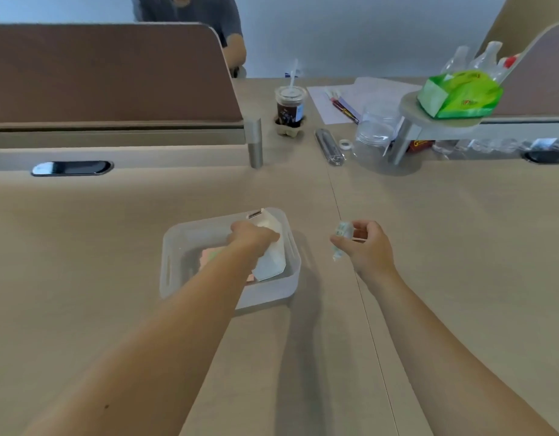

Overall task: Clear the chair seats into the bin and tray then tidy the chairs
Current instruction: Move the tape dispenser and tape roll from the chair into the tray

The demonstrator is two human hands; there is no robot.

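A translucent white tray (pixel 174 265) sits on the desk in front of me. My left hand (pixel 251 239) reaches into it and grips a white box-like object (pixel 270 262) that leans tilted against the tray's right wall. Pink and green sticky-note pads (pixel 209 256) lie on the tray floor under my forearm. To the right of the tray, my right hand (pixel 364 247) hovers above the desk, its fingers closed around a small crumpled clear wrapper (pixel 341 236). No chairs or bin are in view.
An iced drink cup with a straw (pixel 289 108) stands at the back centre. Papers (pixel 335 102), a clear jar (pixel 374 133), a tape roll (pixel 346 143), a green packet (pixel 460 94) on a raised shelf and several bottles crowd the back right. A brown divider (pixel 108 70) stands back left; a person sits behind it.
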